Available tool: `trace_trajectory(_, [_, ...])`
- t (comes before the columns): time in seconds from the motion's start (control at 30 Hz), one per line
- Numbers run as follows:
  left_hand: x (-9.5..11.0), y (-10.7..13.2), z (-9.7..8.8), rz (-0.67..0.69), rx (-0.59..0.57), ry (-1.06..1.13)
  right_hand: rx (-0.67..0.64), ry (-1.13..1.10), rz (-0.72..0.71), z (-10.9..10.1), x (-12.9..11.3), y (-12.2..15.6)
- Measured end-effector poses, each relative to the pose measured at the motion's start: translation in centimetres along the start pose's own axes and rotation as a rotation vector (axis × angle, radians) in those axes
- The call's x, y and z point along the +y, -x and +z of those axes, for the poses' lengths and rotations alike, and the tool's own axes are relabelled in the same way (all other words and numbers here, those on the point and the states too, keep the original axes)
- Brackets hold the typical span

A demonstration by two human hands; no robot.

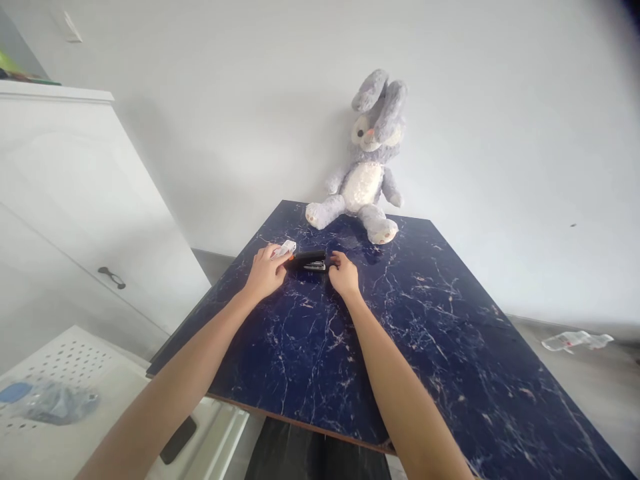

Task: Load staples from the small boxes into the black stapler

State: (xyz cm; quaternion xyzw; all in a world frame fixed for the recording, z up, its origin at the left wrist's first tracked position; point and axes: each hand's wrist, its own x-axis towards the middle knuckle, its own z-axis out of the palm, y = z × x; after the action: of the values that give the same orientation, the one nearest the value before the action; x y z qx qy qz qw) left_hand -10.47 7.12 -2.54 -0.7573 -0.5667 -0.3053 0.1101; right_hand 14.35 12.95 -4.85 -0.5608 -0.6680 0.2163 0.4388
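A black stapler (311, 259) lies on its side on the dark blue marbled table, its metal staple channel showing between the two arms. My left hand (267, 273) is closed around its left end, where a small orange spot shows by the fingers. Behind those fingertips lies a small white box (287, 247), partly covered by the hand. My right hand (344, 275) has its fingers curled at the stapler's right end, thumb and forefinger close against the tip. The exact contact there is hard to make out.
A grey plush rabbit (367, 180) sits at the table's (400, 320) back edge against the wall. To the left stand a white cabinet (85, 200) and a low white surface with a plastic-wrapped item (60, 403) and a dark phone-like slab (179, 440). A clear plastic bottle (577, 341) lies at right.
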Motion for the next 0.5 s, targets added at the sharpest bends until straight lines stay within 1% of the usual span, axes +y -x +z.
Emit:
trace_trajectory(0.07, [0.1,0.0,0.0,0.01,-0.056,-0.046,0.033,-0.064,0.083,-0.1,0.3,-0.3])
trace_trajectory(0.13, [0.1,0.0,0.0,0.009,-0.092,-0.086,0.097,-0.144,0.153,-0.2,0.8,-0.5])
trace_trajectory(0.2, [0.0,0.0,0.0,0.0,-0.116,-0.114,0.137,-0.206,0.194,-0.4,1.2,-0.7])
trace_trajectory(0.27, [-0.1,0.1,0.0,-0.014,-0.135,-0.124,0.133,-0.238,0.198,-0.4,1.4,-0.8])
trace_trajectory(0.33, [-0.1,0.2,-0.1,-0.015,-0.147,-0.126,0.097,-0.25,0.175,-0.3,1.5,-0.9])
trace_trajectory(0.43, [0.0,0.2,-0.2,0.0,-0.131,-0.137,0.06,-0.251,0.154,-0.3,1.3,-0.7])
trace_trajectory(0.5, [0.2,0.2,-0.3,0.01,-0.115,-0.153,0.079,-0.239,0.166,-0.4,1.0,-0.6])
